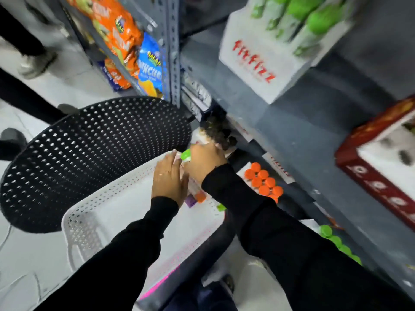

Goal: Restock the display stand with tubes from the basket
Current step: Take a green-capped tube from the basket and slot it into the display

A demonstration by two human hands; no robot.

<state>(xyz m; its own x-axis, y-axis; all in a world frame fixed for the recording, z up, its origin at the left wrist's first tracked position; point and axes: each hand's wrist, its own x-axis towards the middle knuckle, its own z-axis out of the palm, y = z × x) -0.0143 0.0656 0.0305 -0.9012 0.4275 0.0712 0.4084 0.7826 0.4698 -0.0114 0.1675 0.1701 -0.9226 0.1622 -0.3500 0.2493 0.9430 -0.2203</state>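
Both arms, in long black sleeves, reach forward from the lower edge of the view and converge. The left hand (168, 179) is held flat, fingers extended and close together, palm turned toward the right one. The right hand (205, 161) is curled, its grip closed around something, knuckles up, wrist bent slightly inward.

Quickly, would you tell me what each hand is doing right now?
Left hand: open, flat over the basket.
Right hand: closed on a green-capped tube.
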